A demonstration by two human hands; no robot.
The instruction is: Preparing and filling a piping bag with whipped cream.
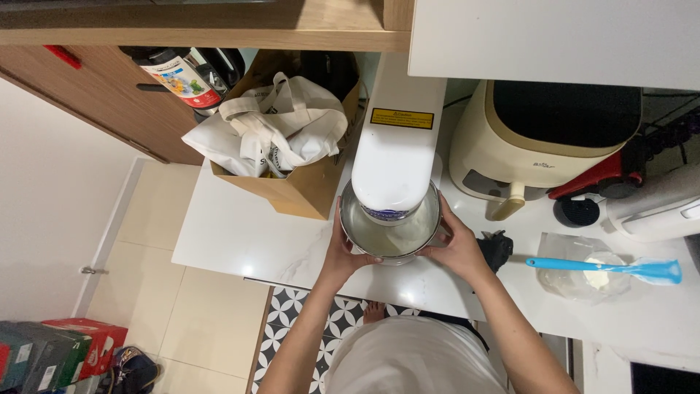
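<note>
Both hands gripped the steel mixing bowl (390,232) from either side: the left hand (343,252) curled around its left rim, the right hand (456,244) wrapped on the right. The bowl sat under the white mixer head (397,157), just beyond the hands, and seemed to hold only a pale film. Twisted carelessly, it might catch the head or slide toward the counter (240,233) edge. Right of the right hand lay a blue spatula (605,268) across a clear bag. Beyond the left hand, a cardboard box (302,190) held cloth bags.
</note>
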